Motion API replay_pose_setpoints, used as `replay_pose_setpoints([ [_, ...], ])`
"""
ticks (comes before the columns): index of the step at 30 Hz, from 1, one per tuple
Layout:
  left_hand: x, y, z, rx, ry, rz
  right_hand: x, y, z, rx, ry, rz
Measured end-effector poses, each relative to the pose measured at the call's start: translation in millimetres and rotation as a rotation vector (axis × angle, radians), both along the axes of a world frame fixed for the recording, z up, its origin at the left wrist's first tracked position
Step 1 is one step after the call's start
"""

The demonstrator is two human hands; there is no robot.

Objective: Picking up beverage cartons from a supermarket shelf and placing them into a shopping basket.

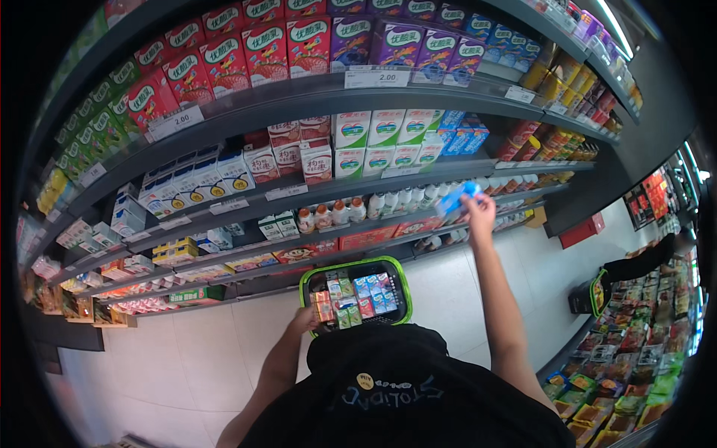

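Note:
My right hand [480, 211] is raised at arm's length before the shelves. Its fingers hold a small blue drink carton [455, 200], blurred, with a lighter part hanging below. Lower down, my left hand [305, 319] grips the left side of a black shopping basket with a bright green rim [408, 288]; the exact hold is partly hidden. Inside the basket stand rows of small drink cartons: blue ones [376, 288], green ones [349, 315] and orange-red ones [321, 305] nearest my left hand.
Shelves ahead hold red drink boxes [266, 51], purple ones [395, 43], white-green cartons [386, 129] and small bottles [339, 214]. Pale floor tiles [207, 353] lie below. At right, a person's dark sleeve [638, 263] reaches to another green-rimmed basket [585, 299] beside packaged food [622, 364].

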State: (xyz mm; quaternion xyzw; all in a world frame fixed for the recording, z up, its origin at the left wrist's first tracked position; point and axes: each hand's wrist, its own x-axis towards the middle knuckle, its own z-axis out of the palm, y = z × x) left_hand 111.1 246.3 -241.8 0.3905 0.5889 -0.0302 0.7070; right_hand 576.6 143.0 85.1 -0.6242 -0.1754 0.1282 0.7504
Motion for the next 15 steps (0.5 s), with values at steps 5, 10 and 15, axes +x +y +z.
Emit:
replay_pose_setpoints([
  [5,-109.0,2.2,-16.7,0.044,0.370,-0.166,40.3,34.5,73.5,0.103,-0.157,-0.148],
  [10,-140.2,-31.2,-16.5,-0.072,0.430,-0.032,61.2,70.0,83.0,-0.002,-0.393,-0.189],
  [15,-122.8,-75.5,-33.0,-0.124,0.351,-0.036,71.2,97.6,71.4,-0.223,-0.445,-0.227],
])
